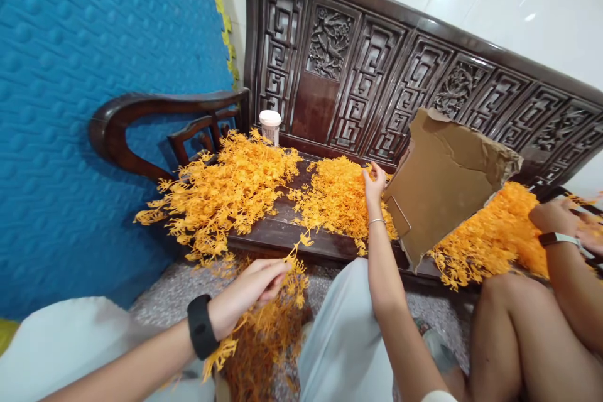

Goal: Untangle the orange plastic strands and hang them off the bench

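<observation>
My left hand (257, 286), with a black band at the wrist, is closed on a bunch of orange plastic sprigs (271, 333) that hangs down between my knees. My right hand (374, 183), wearing a thin bracelet, reaches forward with fingers spread and touches the middle heap of orange sprigs (336, 198) on the dark carved wooden bench (282, 232). A larger heap of orange sprigs (226, 195) lies on the bench's left part.
A torn cardboard box (443, 182) stands tilted on the bench, more orange sprigs (494, 232) spilling from it. A white-lidded jar (270, 125) stands by the backrest. Another person's arm with a watch (558, 239) and knee (518, 314) are at right. A blue wall panel (70, 107) is at left.
</observation>
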Demonstrator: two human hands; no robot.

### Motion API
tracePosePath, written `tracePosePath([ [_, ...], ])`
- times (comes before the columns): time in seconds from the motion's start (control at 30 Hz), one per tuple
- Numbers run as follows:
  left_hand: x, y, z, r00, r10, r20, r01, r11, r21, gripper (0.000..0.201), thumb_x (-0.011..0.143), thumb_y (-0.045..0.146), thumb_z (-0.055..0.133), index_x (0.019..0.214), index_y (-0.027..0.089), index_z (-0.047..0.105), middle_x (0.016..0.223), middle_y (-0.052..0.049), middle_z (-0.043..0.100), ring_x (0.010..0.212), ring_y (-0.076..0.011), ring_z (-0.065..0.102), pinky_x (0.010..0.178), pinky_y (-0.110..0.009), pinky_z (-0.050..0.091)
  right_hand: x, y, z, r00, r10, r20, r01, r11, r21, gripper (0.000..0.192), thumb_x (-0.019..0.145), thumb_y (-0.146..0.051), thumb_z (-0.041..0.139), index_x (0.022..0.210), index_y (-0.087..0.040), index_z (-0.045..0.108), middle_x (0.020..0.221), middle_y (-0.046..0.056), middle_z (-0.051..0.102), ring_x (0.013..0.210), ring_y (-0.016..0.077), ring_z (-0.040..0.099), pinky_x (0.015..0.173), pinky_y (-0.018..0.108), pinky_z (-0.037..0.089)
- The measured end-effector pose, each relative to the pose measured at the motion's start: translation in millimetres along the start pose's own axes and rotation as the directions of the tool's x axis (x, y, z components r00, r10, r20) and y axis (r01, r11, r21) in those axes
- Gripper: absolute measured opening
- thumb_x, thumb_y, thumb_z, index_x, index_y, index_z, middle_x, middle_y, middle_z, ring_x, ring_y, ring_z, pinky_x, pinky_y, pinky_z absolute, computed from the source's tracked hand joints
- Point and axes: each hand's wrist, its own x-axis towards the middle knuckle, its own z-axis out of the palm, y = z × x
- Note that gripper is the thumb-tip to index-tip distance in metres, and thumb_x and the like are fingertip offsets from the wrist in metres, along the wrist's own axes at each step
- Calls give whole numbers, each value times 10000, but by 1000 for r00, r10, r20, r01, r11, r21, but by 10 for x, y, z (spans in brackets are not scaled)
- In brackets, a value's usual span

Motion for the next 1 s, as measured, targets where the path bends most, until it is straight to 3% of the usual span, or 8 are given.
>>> tracePosePath([
  [0.2,-55,-3,-27,998,-53,31,55,995,-84,333,704,461,421,536,196,309,381,103,230,364,-50,144,385,-210,107,10,-18,-1,990,-117,-77,126,985,120,317,694,-252,490,999,-172,522,965,48,549,847,141,478,796,295,335],
  [0.5,-61,32,-22,993,-101,54,108,984,-140,351,689,470,449,530,192,305,366,108,220,341,-41,137,368,-194,89,-23,-63,-23,995,-32,-91,32,999,3,221,673,-271,530,860,-159,566,900,44,570,814,157,504,823,342,297],
  [0.77,-9,100,-1,998,-62,11,62,962,-266,347,686,434,479,514,186,308,371,107,226,335,-34,136,365,-189,96,-50,-90,-51,998,-54,-31,54,999,2,273,727,-329,467,921,-190,600,1020,64,523,991,191,463,870,373,255],
  [0.9,41,112,-22,999,-35,-14,30,959,-282,366,720,438,449,494,183,317,358,100,211,331,-38,142,364,-188,103,-123,-225,-90,990,-45,-133,44,999,-15,285,738,-311,451,977,-202,561,1047,63,506,985,194,466,881,396,241],
  [1.0,134,116,-87,996,4,-85,-30,950,-309,415,748,453,414,456,180,302,336,90,198,319,-41,143,357,-189,99,-263,-459,-117,975,-103,-197,107,994,8,238,759,-285,434,936,-187,558,1033,69,515,1009,200,452,881,388,244],
])
